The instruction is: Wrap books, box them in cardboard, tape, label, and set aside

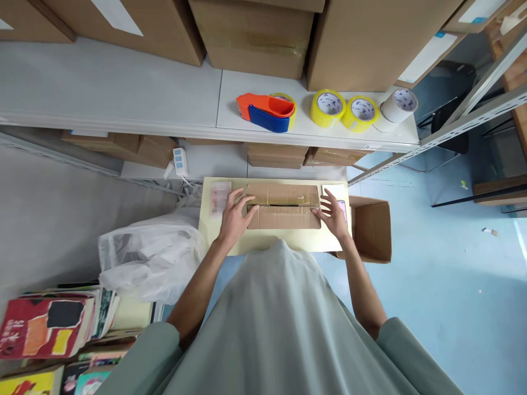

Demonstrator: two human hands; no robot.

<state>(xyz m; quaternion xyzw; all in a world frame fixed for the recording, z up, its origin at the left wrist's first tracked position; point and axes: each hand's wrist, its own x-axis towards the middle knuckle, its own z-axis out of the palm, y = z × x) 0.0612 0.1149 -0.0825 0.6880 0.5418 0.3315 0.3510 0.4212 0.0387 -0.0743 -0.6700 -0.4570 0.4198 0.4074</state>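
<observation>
A shallow brown cardboard box (284, 218) lies on the small cream table in front of me. Its two long top flaps meet at a narrow dark slit along the middle. At the box's left end is my left hand (235, 218), fingers spread, with fingertips and thumb touching the flaps. My right hand (334, 218) is at the right end, its thumb on the flap near the slit and its other fingers stretched out apart. Beside that hand a phone (342, 208) is partly covered.
The cream table (263, 243) adjoins a grey shelf (164, 90). An orange and blue tape dispenser (267, 112) and yellow tape rolls (328, 108) stand there. An open carton (373, 230) is at right; a white plastic bag (152, 255) and stacked books (45, 327) are at left.
</observation>
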